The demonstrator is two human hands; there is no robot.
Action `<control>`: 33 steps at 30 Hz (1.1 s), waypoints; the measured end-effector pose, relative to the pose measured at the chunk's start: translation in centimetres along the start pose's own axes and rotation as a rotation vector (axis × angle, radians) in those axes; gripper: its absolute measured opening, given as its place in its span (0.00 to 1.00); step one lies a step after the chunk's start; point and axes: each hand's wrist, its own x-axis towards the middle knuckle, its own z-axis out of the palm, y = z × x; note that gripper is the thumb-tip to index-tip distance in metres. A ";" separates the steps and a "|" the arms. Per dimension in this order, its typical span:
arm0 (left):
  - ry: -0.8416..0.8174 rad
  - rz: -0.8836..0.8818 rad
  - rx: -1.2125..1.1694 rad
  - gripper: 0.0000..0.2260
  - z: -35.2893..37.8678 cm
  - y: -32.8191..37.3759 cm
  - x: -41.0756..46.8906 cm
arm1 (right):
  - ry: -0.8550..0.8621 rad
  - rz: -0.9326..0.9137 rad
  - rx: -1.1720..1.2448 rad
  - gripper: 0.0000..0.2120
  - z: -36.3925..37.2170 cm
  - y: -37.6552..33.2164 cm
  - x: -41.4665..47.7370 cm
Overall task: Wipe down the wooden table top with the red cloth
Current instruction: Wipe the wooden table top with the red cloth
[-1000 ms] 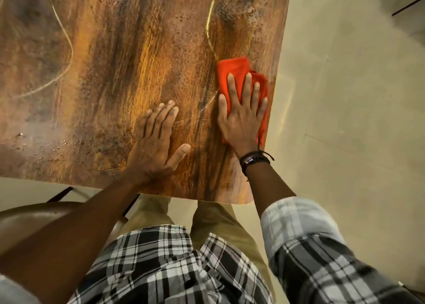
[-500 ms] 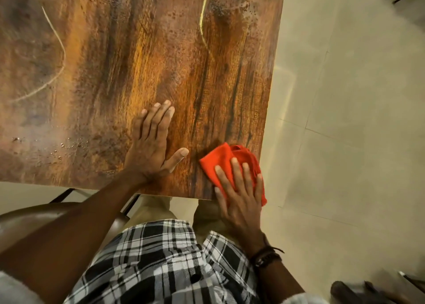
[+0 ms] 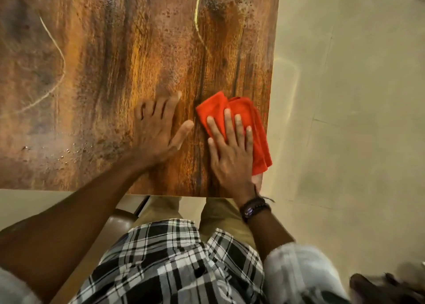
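**A:** ok so nearest the camera it's a plaid shirt (image 3: 170, 264), then both forearms reaching over the near edge of the wooden table top (image 3: 115, 73). What's each hand doing?

**B:** right hand (image 3: 232, 156) is spread flat, palm down, pressing on the red cloth (image 3: 243, 129). Not pinching it, just pinning it with the fingers (image 3: 230, 129). Cloth sits at the near right corner, its right side hanging a bit over the table's right edge. Left hand (image 3: 158, 129) is just beside it, open and flat on bare wood, holding nothing. Looks like a brace.

**A:** how's the cloth gonna handle?

**B:** soft, light, folded into layers, so I'd guess it bunches or slides out if you only push on one end. Flat palm over the middle seems the way to go.

**A:** and further out?

**B:** droplets (image 3: 220, 0) and pale streaks (image 3: 200, 27) toward the far side, so plenty left to wipe I reckon.
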 end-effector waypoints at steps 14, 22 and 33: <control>0.008 -0.065 0.119 0.30 0.0 -3.8 15.7 | 0.020 0.222 0.089 0.30 -2.1 5.7 10.1; 0.052 -0.063 0.152 0.29 0.4 -3.8 15.9 | 0.143 0.200 0.096 0.33 -3.9 9.0 30.0; 0.073 -0.051 0.139 0.27 0.7 -4.0 15.8 | 0.155 0.138 0.052 0.30 -3.6 6.3 27.8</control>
